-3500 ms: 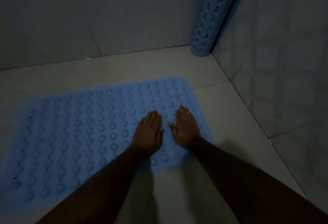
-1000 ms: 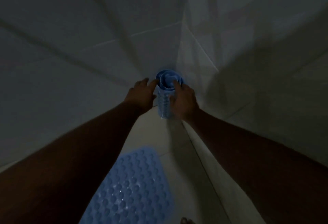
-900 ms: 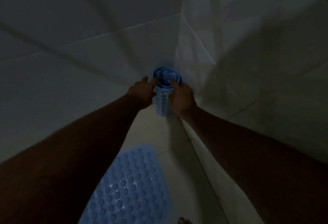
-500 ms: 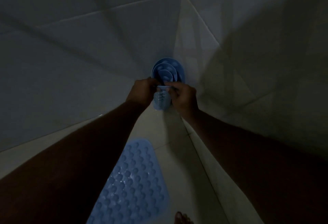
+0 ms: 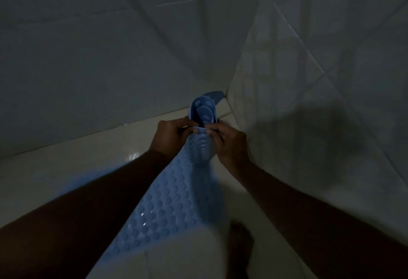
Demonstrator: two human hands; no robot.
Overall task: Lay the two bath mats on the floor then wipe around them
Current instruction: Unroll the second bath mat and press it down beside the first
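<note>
rolled mat [image 5: 204, 111] soft blue plastic or rubber, bubbled texture, matt, flat mat [image 5: 167, 203] same material, raised bumps with small glossy glints, floor [image 5: 123, 146] glossy pale tile, wall [image 5: 88, 58] smooth tile, dull sheen

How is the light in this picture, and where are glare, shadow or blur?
Head view: dim overall; small glare on the floor; a dark shadow on the right wall; the rolled bath mat is sharp; the frame's bottom is blurred.

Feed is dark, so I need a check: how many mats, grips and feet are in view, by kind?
Mats: 2 (rolled mat, held by both hands; flat mat on the floor)
Grips (hands): 2 (left grip, right grip)
Feet: 1 (bare foot)
Total: 5
</note>
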